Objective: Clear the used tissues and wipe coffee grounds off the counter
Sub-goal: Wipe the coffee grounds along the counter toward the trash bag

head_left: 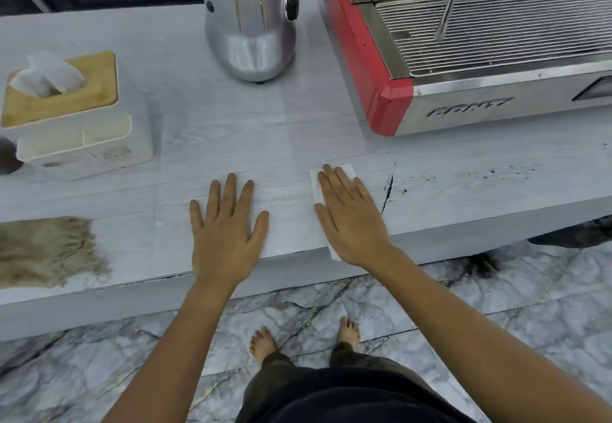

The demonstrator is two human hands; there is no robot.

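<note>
A person stands barefoot on a marbled floor [430,316], both arms stretched forward over the near edge of a pale wood-grain worktop [231,144]. The left hand [227,227] lies flat on the bare surface, fingers straight and spread, holding nothing. The right hand [351,217] presses flat on a white tissue [316,191], fingers straight and together (its grip is not closed round the paper; the palm merely pins it down), with the tissue's edges showing beyond the fingertips and past the wrist at the worktop's front edge. Just to the right of that hand, a thin dark line of coffee grounds [387,191] runs across the surface, and more loose specks are scattered farther right along the worktop, near the front of the coffee machine. At the far left, near the front edge, lies a beige fringed cloth [46,250]. Behind it sits a white tissue box [82,144] with a wooden lid, a fresh tissue standing up from its slot. Toward the back, in the middle, stands a silver coffee grinder [251,32]. To its right, a red and steel coffee machine [463,58] fills the corner, its ribbed drip tray and a steam wand in view.
</note>
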